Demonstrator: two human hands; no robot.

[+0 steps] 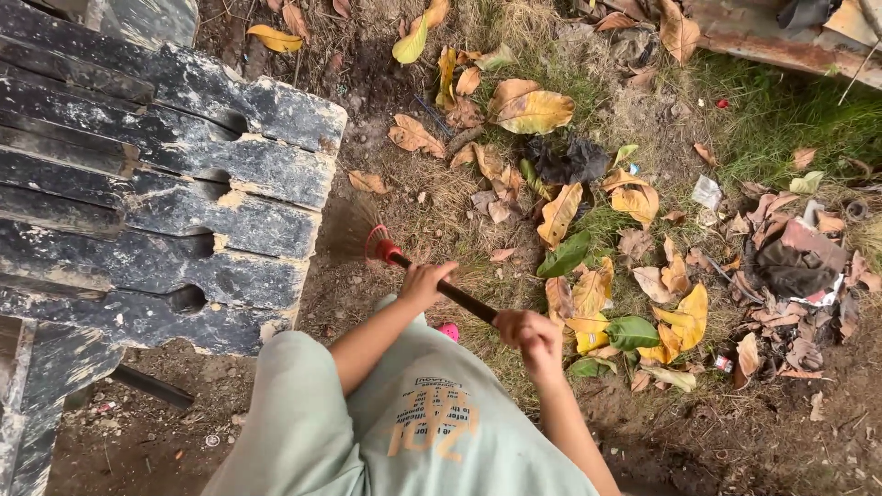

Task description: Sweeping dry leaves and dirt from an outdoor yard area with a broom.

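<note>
the broom (432,280) is gripped by both hands, fingers curled tight round its dark handle. its long axis runs from the right hand (531,336) up-left through the left hand (424,283) to the red collar and bristles (354,228), just beyond the left fingers, beside the black wooden bench (165,197). the fallen leaves (597,303) lie right of the right hand.

A small clear plastic wrapper (706,192) lies flat on the grass near the top right, among dry leaves. Lower on the right, a torn wrapper (814,297) with white, red and black on it sits in the pile of rubbish. A tiny red and white scrap (724,364) lies on the dirt just below.
</note>
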